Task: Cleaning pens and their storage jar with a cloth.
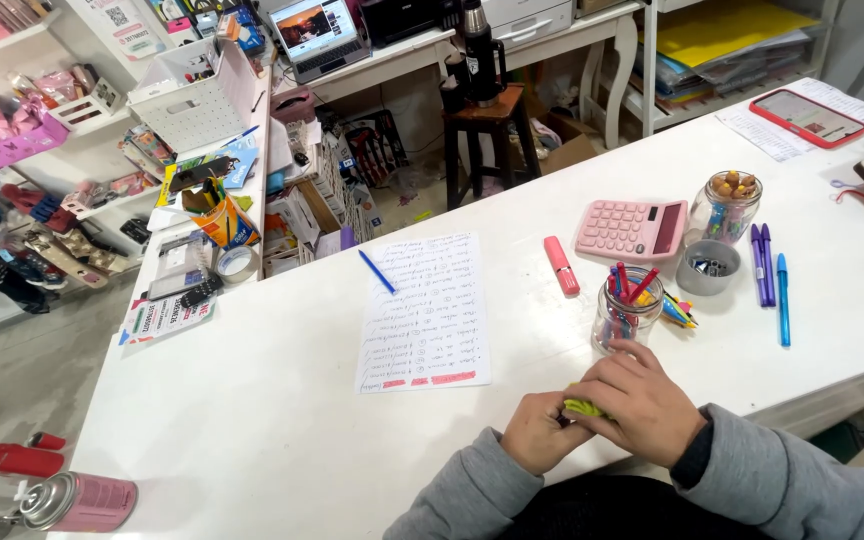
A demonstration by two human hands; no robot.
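Both hands meet at the near edge of the white desk (252,400). The left hand (537,432) and right hand (642,405) share a grip clamped on a small yellow-green object (582,407). A glass jar of pens (627,310) stands just beyond the grip; the handwritten sheet (424,312) lies beyond-left, with bare desk left of the grip.

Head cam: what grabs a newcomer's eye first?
Both hands, left hand and right hand, meet at the near table edge, closed around a small yellow-green object. Just beyond stands a glass jar of pens; a pink calculator lies behind it, and a handwritten sheet lies mid-table.
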